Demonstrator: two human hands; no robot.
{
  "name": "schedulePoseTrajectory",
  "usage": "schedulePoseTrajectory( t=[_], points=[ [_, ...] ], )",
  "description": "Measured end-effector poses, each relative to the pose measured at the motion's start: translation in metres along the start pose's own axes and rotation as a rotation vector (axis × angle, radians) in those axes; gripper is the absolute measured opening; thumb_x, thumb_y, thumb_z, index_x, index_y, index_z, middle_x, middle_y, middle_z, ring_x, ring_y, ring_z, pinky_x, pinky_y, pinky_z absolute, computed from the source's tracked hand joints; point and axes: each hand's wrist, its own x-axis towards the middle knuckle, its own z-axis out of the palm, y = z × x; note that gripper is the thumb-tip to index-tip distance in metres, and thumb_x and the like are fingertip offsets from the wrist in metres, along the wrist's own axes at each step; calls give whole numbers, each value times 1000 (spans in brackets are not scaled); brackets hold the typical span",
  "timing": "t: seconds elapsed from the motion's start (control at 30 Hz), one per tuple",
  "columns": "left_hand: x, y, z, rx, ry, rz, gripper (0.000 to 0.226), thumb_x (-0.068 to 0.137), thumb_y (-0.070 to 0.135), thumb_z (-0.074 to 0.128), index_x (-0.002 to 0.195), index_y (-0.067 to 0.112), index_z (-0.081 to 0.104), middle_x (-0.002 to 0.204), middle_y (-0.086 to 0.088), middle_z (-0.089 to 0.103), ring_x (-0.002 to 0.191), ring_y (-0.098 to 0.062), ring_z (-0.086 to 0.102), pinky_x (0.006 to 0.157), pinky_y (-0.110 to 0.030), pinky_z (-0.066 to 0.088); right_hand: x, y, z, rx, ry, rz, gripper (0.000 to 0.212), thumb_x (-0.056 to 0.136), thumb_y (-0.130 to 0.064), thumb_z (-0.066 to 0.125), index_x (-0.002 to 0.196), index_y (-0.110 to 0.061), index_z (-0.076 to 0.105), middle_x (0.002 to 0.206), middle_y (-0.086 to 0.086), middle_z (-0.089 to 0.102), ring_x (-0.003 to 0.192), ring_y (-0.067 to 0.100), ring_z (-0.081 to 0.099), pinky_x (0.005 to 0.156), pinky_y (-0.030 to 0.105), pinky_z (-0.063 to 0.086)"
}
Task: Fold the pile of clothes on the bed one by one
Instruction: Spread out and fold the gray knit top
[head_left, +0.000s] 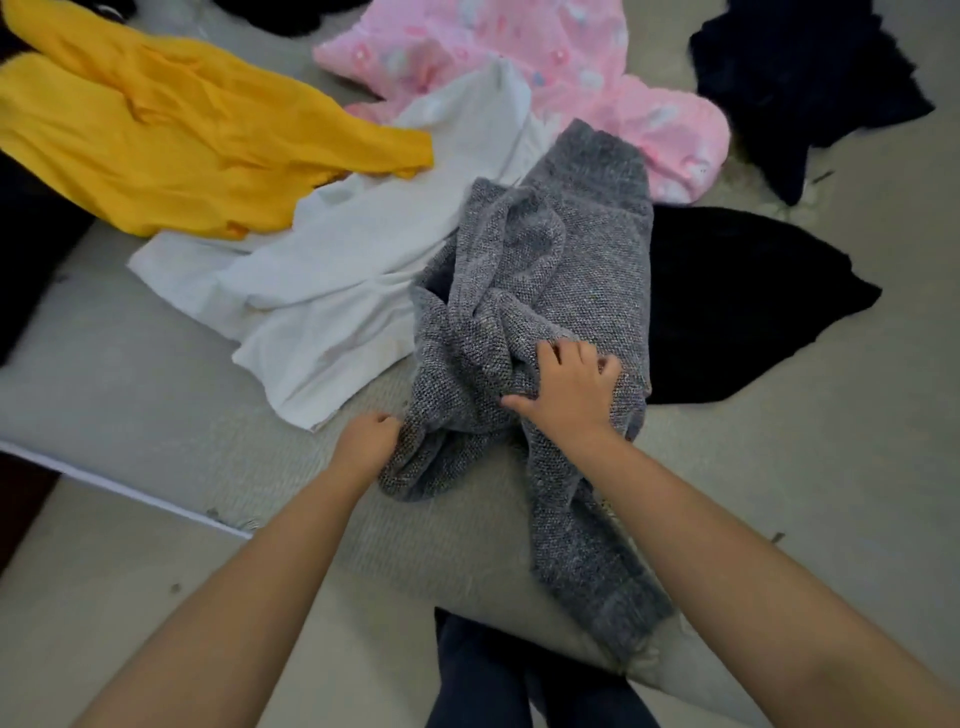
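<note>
Nothing looks folded yet — every garment lies loose on the bed (130, 395). From left: a smooth yellow top (171, 140), a crumpled white shirt (332, 275), then the nubbly grey knit sweater (561, 270) at near centre, bunched. The left hand (366, 441) pinches its hem with curled fingers; the right hand (566, 387) clutches a fold. Fleecy pink pyjamas (597, 78) and black clothes (743, 301) wait to the right.

1 grey knitted garment (550, 291), 1 white garment (332, 291), 1 yellow garment (171, 135), 1 pink patterned garment (561, 67), 2 black garments on the right, one near (743, 301) and one far (800, 78), more dark cloth at the top edge (291, 13), uncountable; 2 hands, left (366, 447) and right (566, 392), 1 bed (156, 395)
</note>
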Motion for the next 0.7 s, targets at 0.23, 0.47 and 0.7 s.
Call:
schedulePoseTrajectory(
  t=[0.23, 0.47, 0.7],
  points=[
    [-12, -1, -17, -2, 150, 89, 24, 90, 8, 50, 108, 1, 63, 109, -19, 63, 103, -32, 56, 84, -33, 41, -3, 30, -13, -9, -4, -67, 31, 85, -10, 50, 115, -10, 56, 110, 9, 62, 105, 24, 54, 93, 34, 31],
    [-9, 19, -35, 138, 491, 301, 25, 90, 0, 42, 106, -5, 60, 103, -28, 59, 96, -41, 53, 77, -43, 41, -22, 166, -90, 866, 18, 198, 31, 85, 10, 52, 111, -3, 63, 89, 5, 65, 59, -15, 56, 58, 1, 41],
    [-2, 61, -2, 356, 226, 399, 26, 81, -4, 45, 101, 0, 61, 101, -25, 60, 94, -38, 55, 71, -38, 40, -57, 184, -53, 248, -507, 150, 20, 78, 5, 53, 93, 1, 64, 99, 14, 66, 91, 23, 59, 78, 30, 44]
  ],
)
